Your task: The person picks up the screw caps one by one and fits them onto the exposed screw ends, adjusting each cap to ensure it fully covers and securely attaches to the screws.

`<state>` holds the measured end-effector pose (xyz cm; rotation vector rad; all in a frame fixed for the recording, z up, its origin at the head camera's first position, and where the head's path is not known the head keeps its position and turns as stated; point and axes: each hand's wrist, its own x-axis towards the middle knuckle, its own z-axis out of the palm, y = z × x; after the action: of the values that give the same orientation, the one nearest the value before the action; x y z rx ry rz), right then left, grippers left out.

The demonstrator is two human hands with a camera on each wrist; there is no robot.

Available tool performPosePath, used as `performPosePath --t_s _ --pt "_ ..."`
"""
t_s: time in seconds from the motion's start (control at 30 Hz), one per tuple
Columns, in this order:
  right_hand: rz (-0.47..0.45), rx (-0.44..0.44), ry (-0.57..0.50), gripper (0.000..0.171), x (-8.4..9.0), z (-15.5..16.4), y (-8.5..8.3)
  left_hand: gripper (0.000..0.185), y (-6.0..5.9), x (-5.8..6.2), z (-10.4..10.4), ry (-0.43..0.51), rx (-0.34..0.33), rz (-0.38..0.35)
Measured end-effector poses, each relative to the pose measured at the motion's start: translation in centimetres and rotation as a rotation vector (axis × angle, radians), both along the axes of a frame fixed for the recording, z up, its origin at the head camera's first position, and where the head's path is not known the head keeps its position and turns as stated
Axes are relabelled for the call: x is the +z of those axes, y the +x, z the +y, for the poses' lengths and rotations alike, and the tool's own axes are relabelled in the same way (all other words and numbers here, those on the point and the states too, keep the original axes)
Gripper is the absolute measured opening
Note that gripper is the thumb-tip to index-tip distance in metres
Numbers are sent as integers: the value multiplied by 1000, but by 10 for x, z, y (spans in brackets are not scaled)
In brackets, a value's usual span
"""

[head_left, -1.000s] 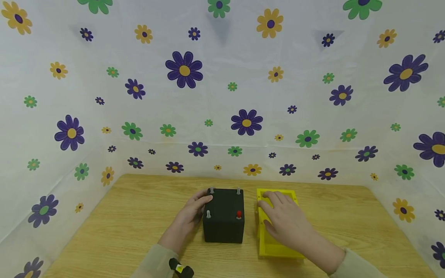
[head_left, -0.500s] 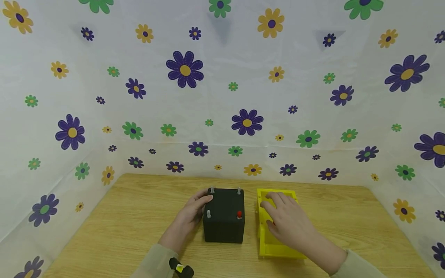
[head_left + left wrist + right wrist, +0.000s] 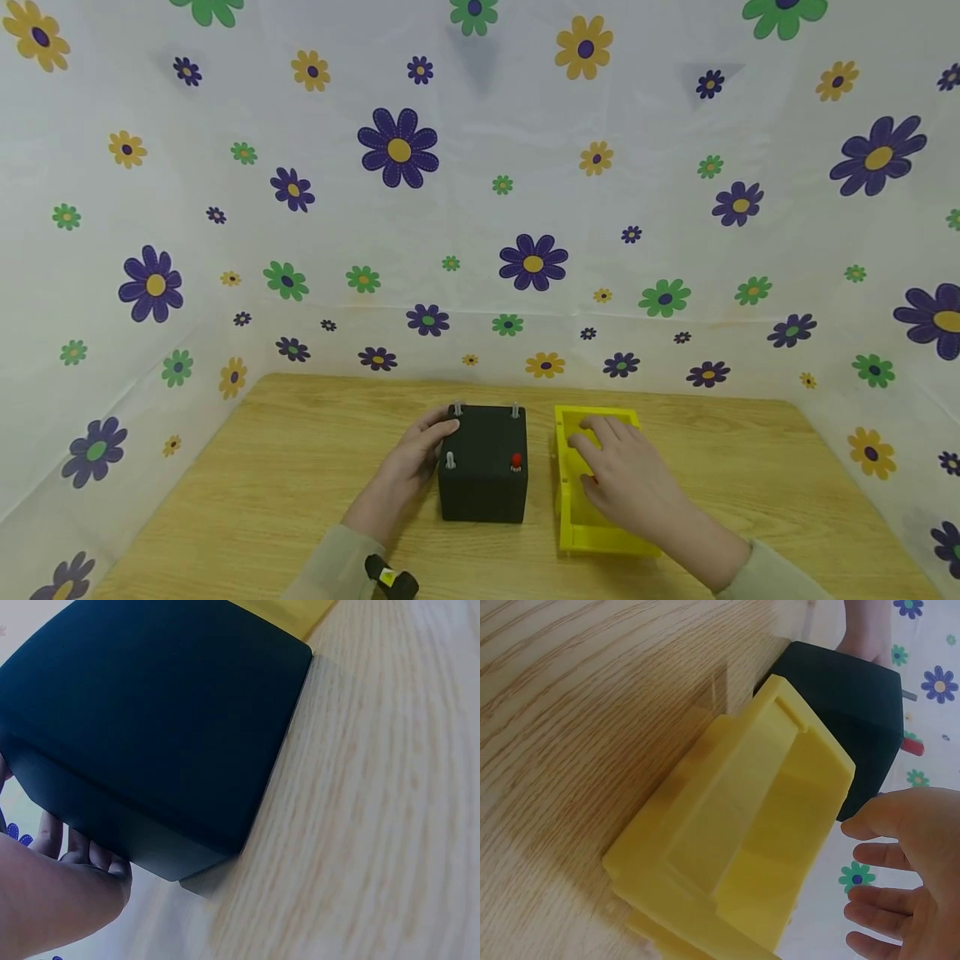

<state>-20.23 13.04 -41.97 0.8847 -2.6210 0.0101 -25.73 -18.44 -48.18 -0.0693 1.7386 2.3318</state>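
Note:
A black box (image 3: 483,467) with upright metal posts at its top corners stands on the table. A red cap (image 3: 516,460) covers its near right post. My left hand (image 3: 412,454) holds the box by its left side, thumb on the top edge and fingers round the back, as the left wrist view also shows. To the right of the box is a yellow bin (image 3: 600,540), open at the top. My right hand (image 3: 633,479) is over the bin with fingers spread and slightly bent; in the right wrist view nothing shows between them. A small reddish spot is partly hidden by its thumb.
The wooden table (image 3: 300,467) runs back to a white flower-printed sheet (image 3: 480,208) that encloses the back and both sides. A narrow strip of table lies between box and bin. A black band (image 3: 392,577) is on the left sleeve.
My right hand has shifted slightly right over the bin, its fingertips drawing back from the bin's left rim. The left hand and black box have stayed put.

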Motion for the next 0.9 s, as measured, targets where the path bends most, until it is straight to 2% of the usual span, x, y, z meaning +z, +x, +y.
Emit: performPosePath --t_s 0.37,0.63,0.9 --pt "-35 -49 11 42 -6 4 -3 41 0 -1 -1 4 -5 -3" --pt "-21 -47 -4 43 -8 8 -5 44 0 0 -1 11 -6 -2" --pt "-24 -50 -12 44 -8 11 -6 50 1 2 0 -21 -3 -5"
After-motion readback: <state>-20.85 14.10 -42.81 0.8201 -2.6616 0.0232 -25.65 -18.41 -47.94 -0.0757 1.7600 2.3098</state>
